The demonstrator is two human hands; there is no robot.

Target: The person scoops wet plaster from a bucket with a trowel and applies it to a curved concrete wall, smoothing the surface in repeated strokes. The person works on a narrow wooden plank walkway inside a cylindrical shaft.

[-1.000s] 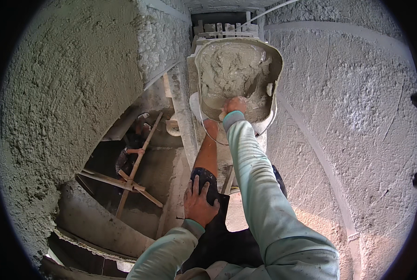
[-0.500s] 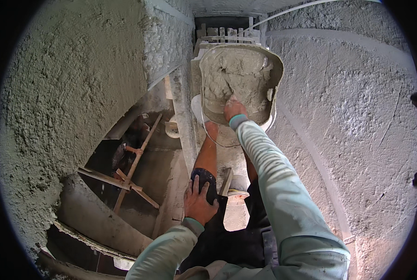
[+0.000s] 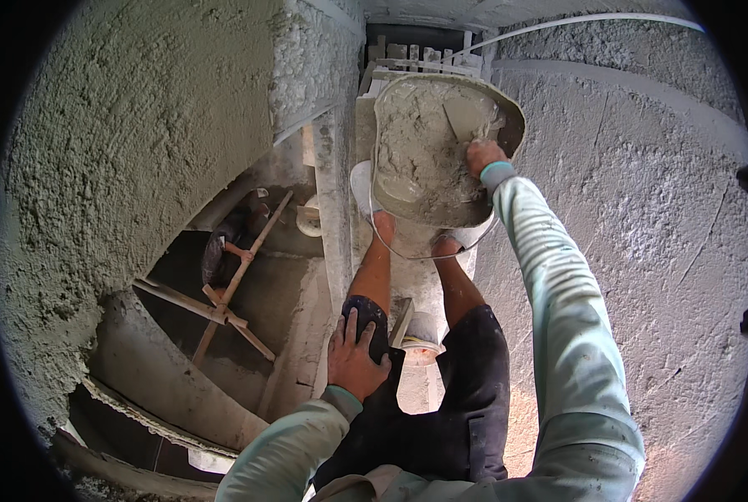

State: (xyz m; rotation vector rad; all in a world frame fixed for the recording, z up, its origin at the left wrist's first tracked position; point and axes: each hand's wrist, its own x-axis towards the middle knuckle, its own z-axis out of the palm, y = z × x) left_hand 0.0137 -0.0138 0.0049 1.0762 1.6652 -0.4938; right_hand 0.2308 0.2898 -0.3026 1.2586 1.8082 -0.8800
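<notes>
My right hand (image 3: pixel 485 157) is closed round the handle of a trowel (image 3: pixel 461 119), whose flat grey blade lies on wet mortar (image 3: pixel 420 151). The mortar fills a wide, rounded tub (image 3: pixel 379 197) with a thin wire handle (image 3: pixel 416 257) hanging down its near side. The hand is at the tub's right edge. Lower down, my left hand (image 3: pixel 357 360) rests with spread fingers on my left knee, on the dark shorts, holding nothing.
A rough plastered wall (image 3: pixel 164 125) rises on the left, another (image 3: pixel 633 209) on the right. Down at left is a drop where another person (image 3: pixel 223 251) stands beside crossed wooden poles (image 3: pixel 231 305). A small bucket (image 3: pixel 422 335) stands between my legs.
My right hand has moved right across the tub, and the trowel blade, hidden in the mortar before, now shows. The view has shifted slightly. My left hand stays on the knee.
</notes>
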